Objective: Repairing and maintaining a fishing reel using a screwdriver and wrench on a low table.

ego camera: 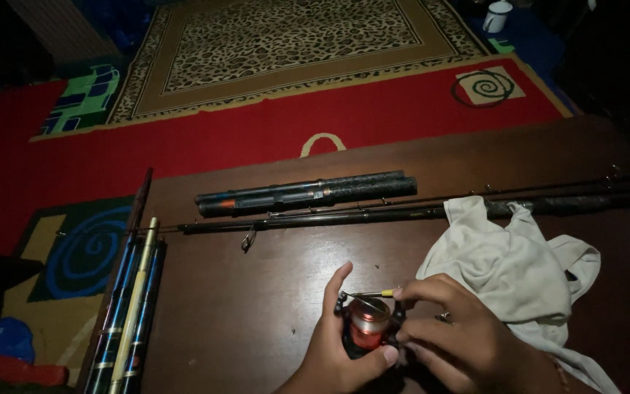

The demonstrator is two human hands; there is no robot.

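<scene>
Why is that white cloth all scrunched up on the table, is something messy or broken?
Nothing looks broken or spilled. The white cloth lies crumpled over the long fishing rod, hiding part of it. The left hand and right hand hold the red fishing reel.

Table: we see a dark brown wooden table [257, 321].
Cloth: we note a crumpled white cloth [504, 266] lying on the table's right part.
Rods: we count two short collapsed rods [308, 193] beside a long thin rod [373, 215]; blue-and-gold rod sections [129, 314] lie at the left edge.
Floor: we see a red carpet [257, 138], a leopard-print rug [286, 44], a white mug [497, 16].
</scene>
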